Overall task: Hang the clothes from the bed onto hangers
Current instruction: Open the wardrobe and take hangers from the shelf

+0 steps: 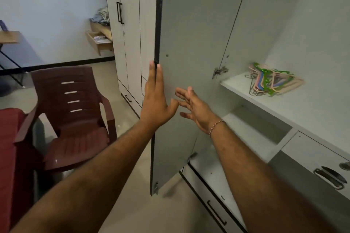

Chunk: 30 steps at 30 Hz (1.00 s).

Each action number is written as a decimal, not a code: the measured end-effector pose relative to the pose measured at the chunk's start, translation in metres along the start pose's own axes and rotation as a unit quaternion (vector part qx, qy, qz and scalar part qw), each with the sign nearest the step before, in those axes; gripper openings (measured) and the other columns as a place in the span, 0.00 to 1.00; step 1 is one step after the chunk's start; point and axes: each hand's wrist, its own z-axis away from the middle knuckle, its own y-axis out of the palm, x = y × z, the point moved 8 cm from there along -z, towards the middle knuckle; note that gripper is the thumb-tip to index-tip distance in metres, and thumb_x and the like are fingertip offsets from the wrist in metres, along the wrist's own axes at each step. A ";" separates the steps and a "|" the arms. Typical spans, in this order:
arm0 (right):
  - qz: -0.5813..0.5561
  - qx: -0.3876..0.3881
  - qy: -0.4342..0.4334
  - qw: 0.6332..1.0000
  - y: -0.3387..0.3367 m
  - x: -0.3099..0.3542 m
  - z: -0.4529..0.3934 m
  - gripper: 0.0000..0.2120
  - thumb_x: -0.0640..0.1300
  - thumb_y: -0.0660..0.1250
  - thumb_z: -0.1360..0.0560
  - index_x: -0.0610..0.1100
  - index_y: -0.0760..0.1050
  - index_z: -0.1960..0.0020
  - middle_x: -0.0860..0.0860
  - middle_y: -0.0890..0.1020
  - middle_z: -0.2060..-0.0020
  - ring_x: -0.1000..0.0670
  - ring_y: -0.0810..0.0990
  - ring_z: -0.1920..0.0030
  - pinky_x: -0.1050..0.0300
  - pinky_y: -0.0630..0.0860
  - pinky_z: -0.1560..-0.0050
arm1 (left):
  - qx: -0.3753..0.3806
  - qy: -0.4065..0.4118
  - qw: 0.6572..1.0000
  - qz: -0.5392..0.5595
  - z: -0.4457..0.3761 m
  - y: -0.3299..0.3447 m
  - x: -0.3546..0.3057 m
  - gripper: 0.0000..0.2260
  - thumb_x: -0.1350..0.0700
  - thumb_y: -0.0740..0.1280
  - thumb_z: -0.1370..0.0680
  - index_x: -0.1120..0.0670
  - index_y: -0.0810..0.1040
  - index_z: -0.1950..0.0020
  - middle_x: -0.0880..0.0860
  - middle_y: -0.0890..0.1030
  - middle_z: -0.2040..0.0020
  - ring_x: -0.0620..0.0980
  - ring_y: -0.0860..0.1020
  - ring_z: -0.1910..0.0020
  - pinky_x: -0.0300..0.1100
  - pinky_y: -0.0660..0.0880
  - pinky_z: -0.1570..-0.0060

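A pile of coloured plastic hangers point(272, 80) lies on a white shelf point(295, 104) inside the open wardrobe at the right. The wardrobe door point(189, 43) stands open in the middle of the view. My left hand point(157, 98) lies flat with straight fingers against the door's dark front edge. My right hand point(195, 108), a thin bracelet on its wrist, hovers with spread fingers just in front of the door's inner face and holds nothing. A red bed corner point(9, 147) shows at the far left; no clothes on it are in view.
A dark red plastic chair point(75, 111) stands left of the door, beside the bed. Closed wardrobe doors point(125, 34) run behind it, with a wall shelf and open drawer point(99, 40) further back. Drawers with metal handles point(329, 176) sit below the hanger shelf.
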 end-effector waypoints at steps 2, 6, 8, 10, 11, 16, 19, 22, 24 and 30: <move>-0.005 -0.012 0.008 1.000 -0.003 -0.006 -0.013 0.38 0.73 0.48 0.23 0.54 0.64 0.20 0.55 0.68 0.23 0.55 0.71 0.28 0.38 0.66 0.25 | -0.005 -0.015 1.000 -0.005 -0.011 -0.002 0.016 0.47 0.55 0.70 0.25 0.59 0.42 0.15 0.56 0.39 0.15 0.50 0.40 0.16 0.57 0.52 0.18; -0.005 -0.046 0.011 0.999 -0.024 -0.013 -0.043 0.31 0.67 0.47 0.17 0.53 0.66 0.22 0.54 0.71 0.25 0.54 0.74 0.29 0.38 0.68 0.26 | -0.048 -0.037 0.997 -0.037 -0.019 0.007 0.030 0.48 0.52 0.71 0.26 0.60 0.44 0.16 0.59 0.43 0.15 0.55 0.44 0.16 0.60 0.50 0.19; 0.003 -0.072 0.010 0.997 -0.041 -0.015 -0.059 0.28 0.66 0.48 0.16 0.53 0.69 0.24 0.55 0.74 0.28 0.55 0.76 0.31 0.39 0.70 0.28 | -0.029 0.025 0.997 -0.068 -0.021 0.034 0.014 0.47 0.50 0.70 0.26 0.61 0.46 0.16 0.60 0.44 0.15 0.57 0.44 0.16 0.61 0.47 0.19; 0.040 -0.101 0.011 0.994 -0.065 -0.016 -0.072 0.25 0.65 0.50 0.16 0.55 0.73 0.27 0.57 0.77 0.32 0.56 0.78 0.35 0.41 0.74 0.30 | 0.026 0.096 0.994 -0.037 -0.027 0.079 -0.005 0.46 0.51 0.71 0.25 0.60 0.47 0.16 0.58 0.46 0.15 0.56 0.45 0.16 0.61 0.49 0.19; 0.069 -0.109 0.015 0.991 -0.076 -0.017 -0.075 0.23 0.65 0.51 0.16 0.57 0.73 0.29 0.58 0.78 0.33 0.57 0.79 0.37 0.42 0.75 0.31 | 0.053 0.114 0.992 -0.011 -0.030 0.099 -0.011 0.45 0.52 0.71 0.24 0.58 0.47 0.16 0.57 0.47 0.15 0.54 0.46 0.16 0.61 0.52 0.19; 0.401 -0.185 -0.021 0.897 -0.173 -0.005 -0.056 0.19 0.55 0.59 0.16 0.50 0.74 0.29 0.51 0.79 0.34 0.50 0.78 0.36 0.48 0.74 0.34 | 0.114 0.142 0.980 0.080 -0.064 0.187 -0.027 0.40 0.55 0.71 0.24 0.54 0.55 0.16 0.52 0.57 0.16 0.49 0.54 0.17 0.61 0.61 0.23; 0.628 -0.124 0.010 0.768 -0.231 -0.025 -0.031 0.24 0.51 0.62 0.23 0.45 0.74 0.29 0.44 0.79 0.36 0.41 0.79 0.39 0.44 0.75 0.39 | 0.145 0.173 0.970 0.087 -0.083 0.234 -0.044 0.39 0.55 0.72 0.26 0.53 0.60 0.17 0.52 0.61 0.17 0.51 0.57 0.17 0.58 0.60 0.22; 0.655 -0.164 0.025 0.737 -0.297 -0.039 -0.008 0.27 0.46 0.64 0.33 0.42 0.78 0.34 0.42 0.82 0.40 0.37 0.81 0.42 0.43 0.79 0.43 | 0.181 0.186 0.961 0.096 -0.097 0.282 -0.066 0.38 0.54 0.72 0.28 0.52 0.64 0.18 0.53 0.64 0.18 0.52 0.60 0.19 0.52 0.57 0.23; 0.674 -0.199 0.032 0.711 -0.340 -0.038 0.004 0.29 0.44 0.65 0.35 0.42 0.78 0.34 0.42 0.81 0.39 0.37 0.81 0.42 0.44 0.79 0.44 | 0.200 0.188 0.955 0.110 -0.106 0.317 -0.080 0.36 0.53 0.72 0.28 0.53 0.67 0.20 0.54 0.67 0.20 0.54 0.62 0.20 0.51 0.58 0.24; 0.725 -0.219 0.054 0.650 -0.459 -0.048 0.008 0.31 0.40 0.68 0.37 0.37 0.76 0.33 0.38 0.81 0.40 0.34 0.81 0.45 0.43 0.80 0.51 | 0.281 0.139 0.945 0.087 -0.141 0.425 -0.098 0.23 0.52 0.66 0.27 0.58 0.77 0.33 0.58 0.79 0.37 0.57 0.75 0.37 0.52 0.74 0.33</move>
